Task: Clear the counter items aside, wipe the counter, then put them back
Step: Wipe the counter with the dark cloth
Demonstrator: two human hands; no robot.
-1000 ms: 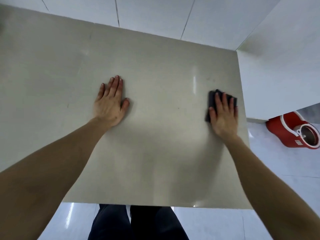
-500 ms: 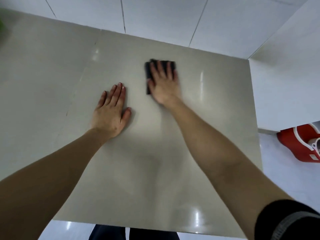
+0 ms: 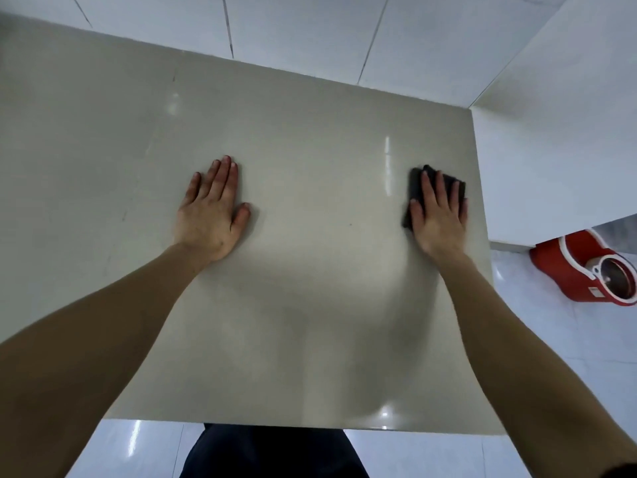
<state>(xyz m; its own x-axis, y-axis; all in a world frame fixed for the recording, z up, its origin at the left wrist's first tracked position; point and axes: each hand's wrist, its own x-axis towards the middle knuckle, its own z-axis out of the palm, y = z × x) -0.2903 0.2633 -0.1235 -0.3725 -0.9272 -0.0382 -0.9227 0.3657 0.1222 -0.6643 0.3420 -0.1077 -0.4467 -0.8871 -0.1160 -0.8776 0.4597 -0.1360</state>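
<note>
A glossy beige counter (image 3: 310,150) fills most of the view. My right hand (image 3: 439,215) lies flat with straight fingers on a dark folded cloth (image 3: 415,181), pressing it onto the counter near the right edge. Only the cloth's far and left parts show past my fingers. My left hand (image 3: 210,208) rests palm down on the counter left of centre, fingers straight and together. No other items stand on the visible counter.
White tiled wall (image 3: 310,29) runs behind the counter, and a white wall block (image 3: 558,132) borders its right side. A red mop bucket (image 3: 586,270) sits on the white tile floor at the right. My legs (image 3: 275,453) are at the counter's near edge.
Half a second ago my right hand and the cloth were at the far middle of the counter; they have swept right and nearer. My left hand has stayed in place.
</note>
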